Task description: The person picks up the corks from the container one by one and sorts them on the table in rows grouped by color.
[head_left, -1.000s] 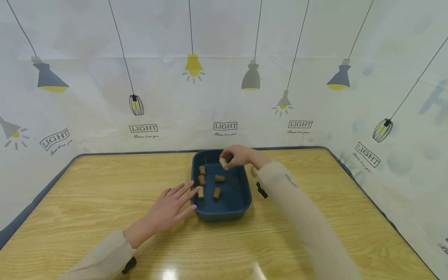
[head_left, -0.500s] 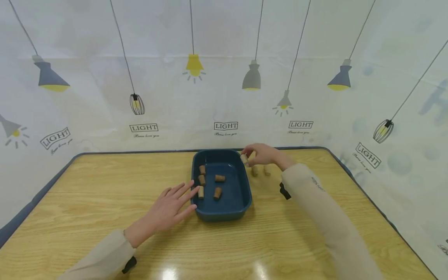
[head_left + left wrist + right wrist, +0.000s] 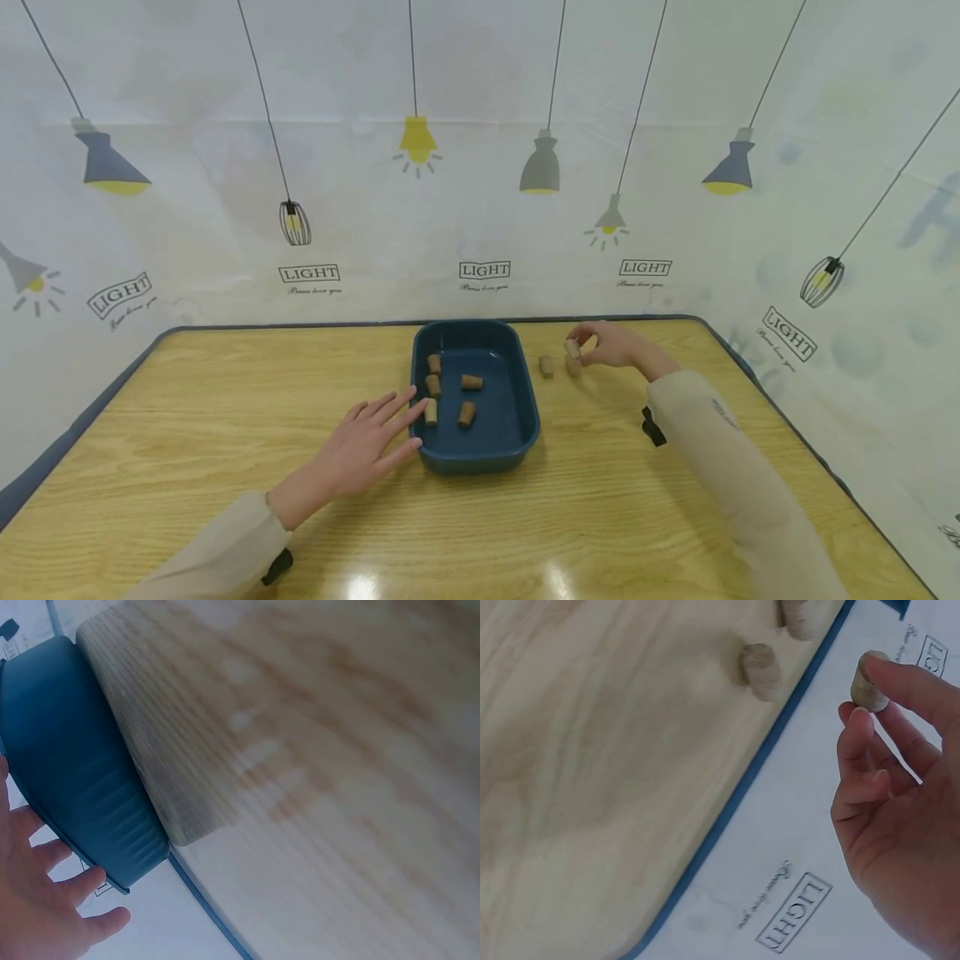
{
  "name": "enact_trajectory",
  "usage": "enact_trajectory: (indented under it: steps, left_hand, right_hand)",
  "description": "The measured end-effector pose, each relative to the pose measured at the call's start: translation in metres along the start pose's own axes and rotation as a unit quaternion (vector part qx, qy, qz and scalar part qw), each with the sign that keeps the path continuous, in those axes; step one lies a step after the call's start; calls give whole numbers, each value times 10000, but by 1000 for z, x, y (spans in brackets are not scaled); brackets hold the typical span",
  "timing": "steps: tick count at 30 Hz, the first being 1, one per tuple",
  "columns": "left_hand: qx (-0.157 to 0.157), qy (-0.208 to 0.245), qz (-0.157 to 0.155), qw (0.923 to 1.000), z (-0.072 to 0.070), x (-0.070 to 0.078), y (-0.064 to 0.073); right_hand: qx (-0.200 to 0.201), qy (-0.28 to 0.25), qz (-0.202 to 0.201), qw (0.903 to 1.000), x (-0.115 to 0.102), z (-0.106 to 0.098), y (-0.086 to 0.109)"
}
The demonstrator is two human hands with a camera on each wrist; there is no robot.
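Observation:
My right hand [image 3: 618, 346] pinches a pale cork [image 3: 868, 688] between thumb and fingers, over the table right of the blue tray [image 3: 480, 467]. In the head view the held cork overlaps a standing pale cork [image 3: 574, 368], and a second one [image 3: 547, 367] stands just left of that. Spread fingers of my left hand [image 3: 356, 454] rest at the tray's left rim; the left wrist view has that hand [image 3: 45, 900] against the tray's wall [image 3: 90, 765]. Inside lie several corks: a pale one [image 3: 431, 412] near my left fingertips and brown ones [image 3: 467, 414].
The wooden table [image 3: 225, 400] surrounds the tray, with a dark blue edge strip along its back and sides. Behind it rises a pale wall covering [image 3: 480, 208] printed with hanging lamps.
From above the tray, my right hand has carried the pale cork rightward, past the rim, to the two standing corks on the table. My left hand has stayed put.

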State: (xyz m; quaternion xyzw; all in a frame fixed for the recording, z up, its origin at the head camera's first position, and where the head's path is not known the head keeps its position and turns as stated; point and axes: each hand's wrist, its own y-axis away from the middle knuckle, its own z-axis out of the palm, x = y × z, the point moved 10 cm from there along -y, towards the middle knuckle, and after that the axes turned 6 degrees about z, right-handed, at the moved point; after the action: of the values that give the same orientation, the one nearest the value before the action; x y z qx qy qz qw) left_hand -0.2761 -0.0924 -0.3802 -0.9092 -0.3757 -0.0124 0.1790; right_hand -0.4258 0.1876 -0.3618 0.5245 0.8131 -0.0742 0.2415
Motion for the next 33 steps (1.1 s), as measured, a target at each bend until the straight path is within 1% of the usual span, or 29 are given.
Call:
enact_trajectory:
  steps: [6,9,15,18,23,26,33]
  left_hand:
    - [-90,-21,-41,9999,3,-2,0]
    - [-138,-42,-63,9999,3,-2,0]
    - [-163,-40,-78,9998,3,-2,0]
    - [-141,-51,-61,9999,4,-2,0]
    - [-135,-51,-52,9999,4,-3,0]
    - [-147,-69,-56,9999,4,-3,0]
    - [-130,-70,-54,9999,4,-3,0]
  right_hand:
    - [404,-62,34,9992,25,4,6]
    - [498,-77,204,9985,37,8,7]
    - [581,-313,601,9960,60,13,8]
    - [696,-401,687,9944,69,13,7]
    - [860,-584,961,9899,82,15,7]
    - [869,-657,1143,9874,90,17,7]
    - [822,-749,1321,9850,98,20,4]
